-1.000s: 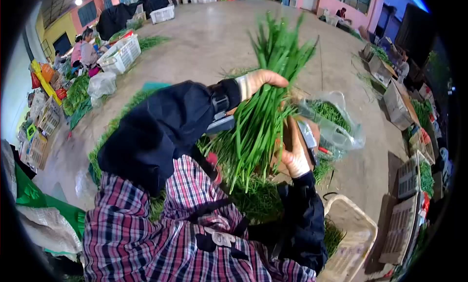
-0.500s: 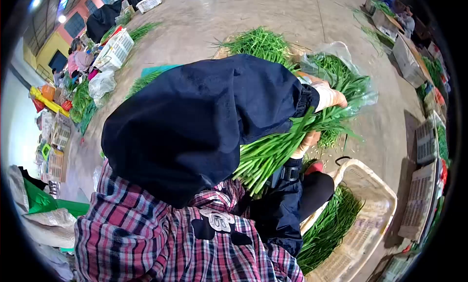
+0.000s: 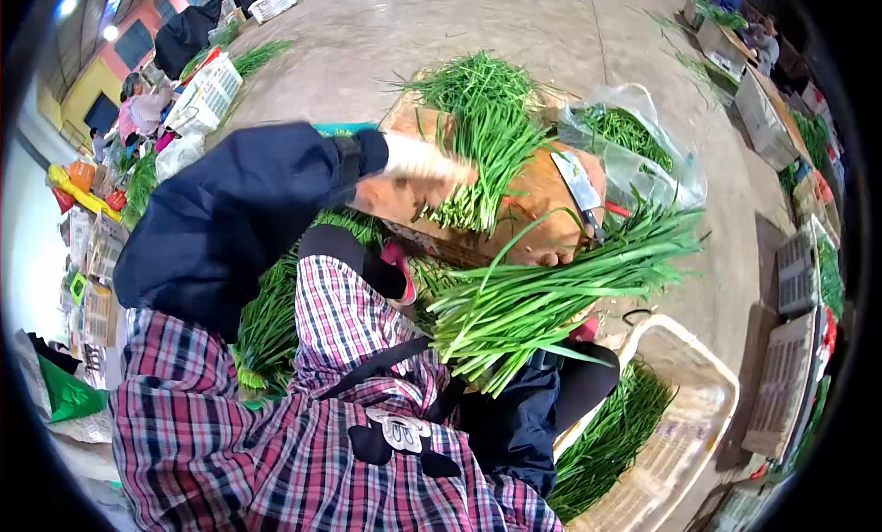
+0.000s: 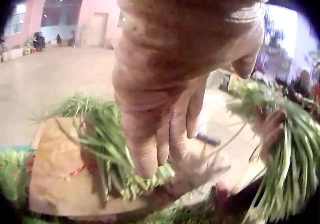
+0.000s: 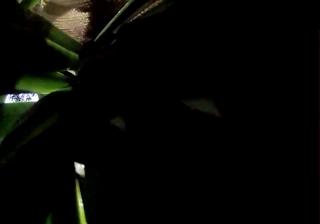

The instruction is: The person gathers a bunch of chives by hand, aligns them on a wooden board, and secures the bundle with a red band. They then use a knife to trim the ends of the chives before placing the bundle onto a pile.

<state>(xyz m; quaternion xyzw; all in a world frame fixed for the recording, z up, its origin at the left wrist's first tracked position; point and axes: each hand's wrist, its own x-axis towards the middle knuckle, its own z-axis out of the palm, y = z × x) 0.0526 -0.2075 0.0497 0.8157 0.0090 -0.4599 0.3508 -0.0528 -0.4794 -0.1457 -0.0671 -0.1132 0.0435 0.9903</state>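
Observation:
My right hand (image 3: 548, 254), mostly hidden under leaves, grips a bunch of chives (image 3: 560, 298) lying across it, pale cut ends toward my lap. The left wrist view also shows its fingers (image 4: 272, 126) curled round the stems. My left hand (image 3: 427, 164), motion-blurred in the head view, hovers over the wooden board (image 3: 404, 201), its fingers straight and pointing down in the left wrist view. Close to its fingertips lies a second pile of chives (image 3: 496, 155) on the board. The right wrist view is nearly all dark, with a few leaves (image 5: 42, 84).
A knife (image 3: 579, 183) with a dark handle lies on the board's right side. Beyond it sits a clear plastic bag (image 3: 675, 155) of greens. A cream crate (image 3: 703, 422) holding chives stands at my right. More chives (image 3: 271, 321) lie by my left leg.
Both hands held the bunch upright, then tipped it to the right. My left hand has let go of it and swung left over the board; the right hand keeps the bunch.

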